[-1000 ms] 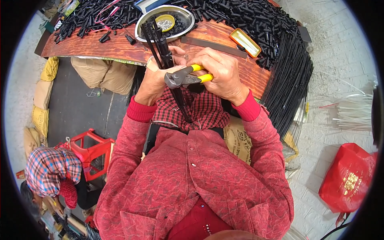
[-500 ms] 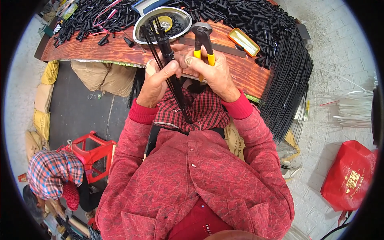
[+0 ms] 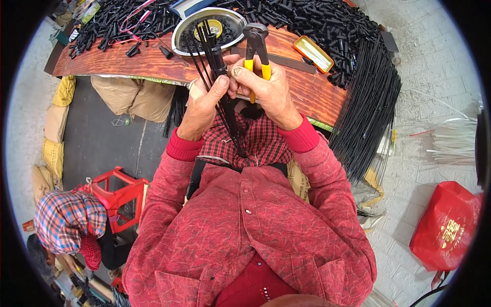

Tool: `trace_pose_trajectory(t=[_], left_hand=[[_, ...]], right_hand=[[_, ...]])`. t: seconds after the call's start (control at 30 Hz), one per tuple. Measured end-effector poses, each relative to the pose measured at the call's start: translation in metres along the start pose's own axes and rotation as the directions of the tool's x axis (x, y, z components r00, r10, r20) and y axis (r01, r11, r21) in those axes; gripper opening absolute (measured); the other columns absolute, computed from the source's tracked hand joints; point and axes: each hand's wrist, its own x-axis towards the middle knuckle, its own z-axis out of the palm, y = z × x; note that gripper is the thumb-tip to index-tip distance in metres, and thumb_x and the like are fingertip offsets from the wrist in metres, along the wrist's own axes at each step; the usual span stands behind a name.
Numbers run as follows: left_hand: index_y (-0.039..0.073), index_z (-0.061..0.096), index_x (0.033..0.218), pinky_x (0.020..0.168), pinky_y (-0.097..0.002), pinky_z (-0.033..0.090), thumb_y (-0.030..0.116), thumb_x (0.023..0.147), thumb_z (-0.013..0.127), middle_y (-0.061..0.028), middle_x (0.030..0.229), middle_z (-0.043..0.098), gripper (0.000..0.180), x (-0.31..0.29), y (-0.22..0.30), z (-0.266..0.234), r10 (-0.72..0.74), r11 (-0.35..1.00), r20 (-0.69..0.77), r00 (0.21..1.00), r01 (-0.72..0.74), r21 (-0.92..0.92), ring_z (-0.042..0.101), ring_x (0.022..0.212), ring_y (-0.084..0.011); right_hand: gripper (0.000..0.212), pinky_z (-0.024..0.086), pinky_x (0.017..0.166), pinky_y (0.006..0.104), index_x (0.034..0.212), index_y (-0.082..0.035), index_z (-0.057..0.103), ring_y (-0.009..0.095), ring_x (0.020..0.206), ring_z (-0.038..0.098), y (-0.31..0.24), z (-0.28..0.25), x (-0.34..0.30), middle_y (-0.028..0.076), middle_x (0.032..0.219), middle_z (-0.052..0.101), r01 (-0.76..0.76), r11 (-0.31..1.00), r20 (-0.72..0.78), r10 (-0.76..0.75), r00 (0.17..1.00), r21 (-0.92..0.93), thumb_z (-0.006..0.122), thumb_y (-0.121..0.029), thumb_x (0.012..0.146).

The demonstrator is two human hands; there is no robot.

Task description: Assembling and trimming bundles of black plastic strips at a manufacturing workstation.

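Observation:
My left hand (image 3: pixel 203 107) is closed round a bundle of thin black rods (image 3: pixel 232 128), which runs from my lap up past the table edge. Among the rods stands a black tubular part (image 3: pixel 217 60), upright and slightly tilted, between both hands. In my right hand (image 3: pixel 273 97) are end-cutting pincers (image 3: pixel 257 43) with yellow handles, their dark head pointing away from me. The right thumb and fingertips meet the left fingers beside the tube; whatever they pinch there is too small to make out. A pale wrap shows on the left hand.
Heaps of black tubular parts (image 3: pixel 302 25) cover the far side of the wooden table (image 3: pixel 123 66). A metal bowl (image 3: pixel 179 38) and a yellow tin (image 3: pixel 313 53) stand nearer. Long black rods (image 3: pixel 368 107) overhang the right edge. Another person (image 3: pixel 69 222) is at lower left beside a red stool (image 3: pixel 120 197).
Both hands have shifted slightly. The pincers' head has moved a little farther away and to the left, and the rod tips above my left hand are more spread.

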Motion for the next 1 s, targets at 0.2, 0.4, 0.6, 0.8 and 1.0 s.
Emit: trace_pose_trajectory(t=[0.2, 0.4, 0.6, 0.8, 1.0], left_hand=[[-0.004, 0.047, 0.136, 0.078, -0.0243, 0.044, 0.025, 0.101, 0.055, 0.0012, 0.087, 0.055, 0.047, -0.0006, -0.0014, -0.0008, 0.013, 0.998, 0.003, 1.000, -0.013, 0.058, 0.050, 0.082, -0.0080], [-0.003, 0.047, 0.136, 0.077, -0.0241, 0.044, 0.025, 0.101, 0.054, 0.0010, 0.088, 0.055, 0.045, -0.0015, -0.0009, -0.0015, 0.019, 0.997, 0.004, 1.000, -0.019, 0.074, 0.051, 0.081, -0.0080], [-0.005, 0.049, 0.133, 0.072, -0.0264, 0.044, 0.024, 0.098, 0.059, -0.0018, 0.085, 0.057, 0.046, -0.0009, -0.0033, 0.0004, 0.014, 0.998, -0.047, 0.999, -0.011, 0.067, 0.053, 0.078, -0.0114], [-0.003, 0.051, 0.130, 0.071, -0.0276, 0.045, 0.024, 0.098, 0.060, -0.0020, 0.083, 0.057, 0.043, -0.0009, -0.0027, -0.0001, 0.010, 0.999, -0.037, 0.999, -0.008, 0.046, 0.054, 0.076, -0.0121], [-0.004, 0.051, 0.129, 0.070, -0.0283, 0.046, 0.024, 0.098, 0.060, -0.0025, 0.083, 0.058, 0.043, -0.0026, -0.0047, -0.0029, 0.015, 1.000, -0.031, 0.999, -0.015, 0.026, 0.055, 0.076, -0.0126]], right_hand=[[0.023, 0.043, 0.058, 0.0201, 0.109, 0.006, 0.063, 0.007, 0.063, 0.058, 0.0028, -0.0017, 0.0025, 0.003, 0.074, 0.063, 0.000, 0.999, 0.000, 0.000, 1.000, -0.051, 0.063, -0.011, 0.093], [0.022, 0.043, 0.058, 0.0203, 0.108, 0.005, 0.063, 0.007, 0.064, 0.058, 0.0029, 0.0001, 0.0018, 0.003, 0.074, 0.063, -0.002, 1.000, 0.009, 0.002, 1.000, -0.021, 0.063, -0.011, 0.093], [0.018, 0.047, 0.058, 0.0214, 0.103, 0.005, 0.063, 0.009, 0.064, 0.060, 0.0055, -0.0012, 0.0020, 0.004, 0.076, 0.063, 0.018, 0.999, -0.014, -0.019, 1.000, -0.047, 0.063, -0.010, 0.093], [0.015, 0.048, 0.057, 0.0220, 0.101, 0.002, 0.063, 0.011, 0.064, 0.062, 0.0053, -0.0015, 0.0018, 0.005, 0.077, 0.064, 0.037, 0.999, -0.002, -0.037, 0.999, -0.038, 0.063, -0.011, 0.093], [0.019, 0.049, 0.056, 0.0230, 0.105, 0.005, 0.065, 0.007, 0.060, 0.057, 0.0023, 0.0016, 0.0012, 0.001, 0.071, 0.061, 0.025, 0.997, -0.026, -0.027, 0.999, -0.067, 0.061, -0.006, 0.090]])
